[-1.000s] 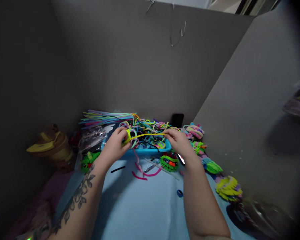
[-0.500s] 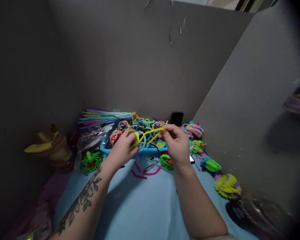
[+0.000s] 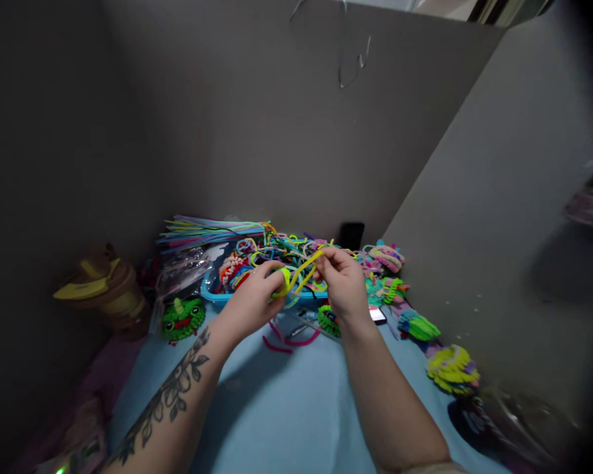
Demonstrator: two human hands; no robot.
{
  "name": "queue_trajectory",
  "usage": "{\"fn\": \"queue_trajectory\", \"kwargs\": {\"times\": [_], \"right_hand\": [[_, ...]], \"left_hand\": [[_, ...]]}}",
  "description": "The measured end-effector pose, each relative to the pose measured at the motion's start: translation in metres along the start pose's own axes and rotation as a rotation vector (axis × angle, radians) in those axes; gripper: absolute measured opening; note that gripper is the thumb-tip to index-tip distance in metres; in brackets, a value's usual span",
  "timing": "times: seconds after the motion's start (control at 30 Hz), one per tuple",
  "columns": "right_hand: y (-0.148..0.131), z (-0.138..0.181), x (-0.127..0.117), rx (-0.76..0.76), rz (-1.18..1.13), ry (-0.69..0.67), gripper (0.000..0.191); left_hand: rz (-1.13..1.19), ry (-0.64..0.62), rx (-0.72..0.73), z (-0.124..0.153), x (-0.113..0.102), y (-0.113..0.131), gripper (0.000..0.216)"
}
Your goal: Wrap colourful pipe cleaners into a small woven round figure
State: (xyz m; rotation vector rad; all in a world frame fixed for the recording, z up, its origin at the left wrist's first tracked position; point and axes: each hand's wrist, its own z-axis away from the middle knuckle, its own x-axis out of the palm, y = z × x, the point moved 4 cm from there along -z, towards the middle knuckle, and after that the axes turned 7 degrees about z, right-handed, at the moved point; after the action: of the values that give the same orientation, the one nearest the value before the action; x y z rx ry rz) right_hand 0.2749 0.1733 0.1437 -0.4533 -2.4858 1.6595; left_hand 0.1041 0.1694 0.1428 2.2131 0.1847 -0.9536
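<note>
A yellow pipe cleaner (image 3: 304, 268) stretches between my two hands, above the front rim of a blue tray (image 3: 218, 297). My left hand (image 3: 259, 293) is closed around a small bright yellow bundle (image 3: 285, 280) that the strand runs out of; its far side is hidden by my fingers. With thumb and forefinger pinched, my right hand (image 3: 343, 283) grips the other end of the strand. Beneath my hands, pink pipe cleaner pieces (image 3: 277, 345) lie on the blue cloth, beside what looks like scissors (image 3: 301, 329) and a green fuzzy piece (image 3: 329, 320).
Tangled pipe cleaners (image 3: 291, 247) fill the tray. Straight pipe cleaners (image 3: 212, 230) lie behind it. A green fuzzy creature (image 3: 182, 320) sits left; a phone (image 3: 377, 315) and a yellow fuzzy piece (image 3: 453, 370) lie right. Grey walls (image 3: 277, 145) stand close behind and at the sides.
My left hand has moved right, closer to my right hand, and the yellow strand between them now spans a shorter gap. My right hand keeps its pinch.
</note>
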Motion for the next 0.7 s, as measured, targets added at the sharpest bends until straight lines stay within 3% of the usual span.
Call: {"fn": "queue_trajectory", "kwargs": {"times": [0.17,0.43,0.6,0.7], "right_hand": [[0.007,-0.001,0.009,0.093,-0.012,-0.134,0.019],[-0.004,0.003,0.011,-0.078,0.221,-0.218,0.008],[-0.006,0.004,0.014,-0.139,0.309,-0.395,0.003],[-0.006,0.006,0.017,-0.132,0.298,-0.43,0.014]], "left_hand": [[-0.007,0.013,0.021,0.001,-0.001,0.002,0.014],[-0.002,0.05,0.004,0.001,-0.007,-0.003,0.015],[0.026,0.064,0.014,0.0,-0.011,-0.002,0.016],[0.018,0.102,0.009,0.0,-0.013,-0.005,0.016]]}}
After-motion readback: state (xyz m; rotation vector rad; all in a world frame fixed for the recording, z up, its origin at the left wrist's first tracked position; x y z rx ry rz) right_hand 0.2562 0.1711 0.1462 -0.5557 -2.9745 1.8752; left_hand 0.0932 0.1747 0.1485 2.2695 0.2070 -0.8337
